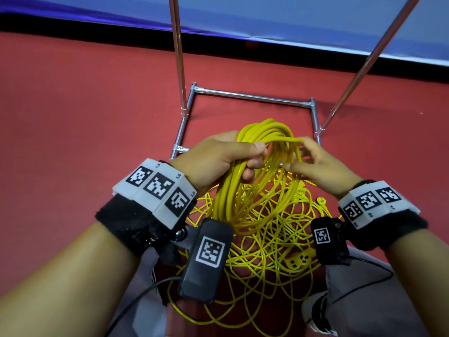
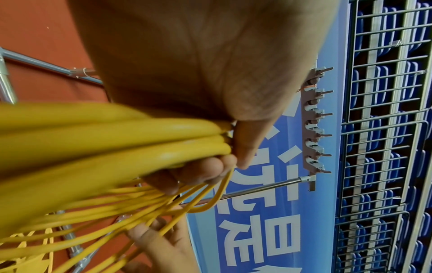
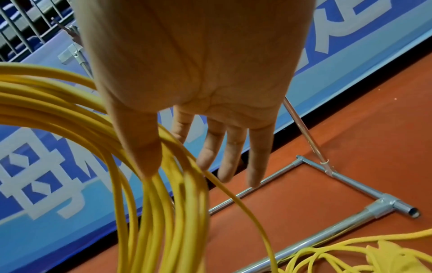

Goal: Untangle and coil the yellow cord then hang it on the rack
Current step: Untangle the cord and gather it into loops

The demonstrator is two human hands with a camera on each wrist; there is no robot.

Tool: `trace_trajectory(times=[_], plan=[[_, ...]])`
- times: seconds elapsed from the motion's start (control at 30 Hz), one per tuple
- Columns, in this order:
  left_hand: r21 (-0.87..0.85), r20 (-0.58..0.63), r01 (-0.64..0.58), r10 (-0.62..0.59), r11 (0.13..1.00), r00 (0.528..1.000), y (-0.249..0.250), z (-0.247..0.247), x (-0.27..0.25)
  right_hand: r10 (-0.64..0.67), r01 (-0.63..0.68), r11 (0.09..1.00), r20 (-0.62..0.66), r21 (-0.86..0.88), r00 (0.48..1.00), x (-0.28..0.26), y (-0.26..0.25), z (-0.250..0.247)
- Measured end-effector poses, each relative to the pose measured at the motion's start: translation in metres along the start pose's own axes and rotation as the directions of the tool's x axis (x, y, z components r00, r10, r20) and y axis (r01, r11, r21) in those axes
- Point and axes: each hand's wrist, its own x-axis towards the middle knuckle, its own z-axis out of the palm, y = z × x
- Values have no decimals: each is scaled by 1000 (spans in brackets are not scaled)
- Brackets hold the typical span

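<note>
My left hand [image 1: 252,161] grips a thick coil of yellow cord [image 1: 226,198], held up above the floor, thumb and fingers wrapped round the bundle [image 2: 93,138]. My right hand [image 1: 297,154] is at the coil's right side with nearly straight fingers; its thumb [image 3: 142,147] rests on the loops [image 3: 58,110], and one strand runs between thumb and forefinger. The rest of the cord lies in a loose tangle [image 1: 267,251] on the red floor below, with a yellow socket end [image 1: 300,260]. The metal rack's base [image 1: 252,95] stands just beyond; a strip of hooks [image 2: 311,118] sits high on it.
Two rack uprights [image 1: 178,57] rise on either side ahead. A blue banner wall [image 1: 291,20] runs behind, with a wire grid fence [image 2: 385,129] beyond it. My knees and a shoe [image 1: 315,312] are at the bottom edge, beside the tangle.
</note>
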Motion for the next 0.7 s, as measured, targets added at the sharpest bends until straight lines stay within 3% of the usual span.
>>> trace_trajectory(times=[0.13,0.27,0.37,0.47,0.53,0.6,0.7], plan=[[16,-46,-24,25,1000,999,-4,0,3,98,-70,945,71,-321,993,-5,9,-3],[-31,-62,-79,77,996,995,-5,2,5,196,-106,797,88,-594,977,-4,19,-6],[-99,-139,-169,155,981,978,-1,-1,8,227,-43,731,183,-681,957,-8,28,-3],[-112,-193,-258,234,960,953,1,-5,12,296,-118,726,153,-678,943,-14,31,3],[-89,-236,-279,252,956,939,-1,-7,15,299,-213,806,70,-551,952,-11,32,3],[-54,-275,-275,250,960,928,-5,-8,18,304,-303,921,-32,-246,952,-10,28,3],[-4,-294,-263,250,965,922,-12,-10,20,383,-364,915,-97,173,919,-9,16,4]])
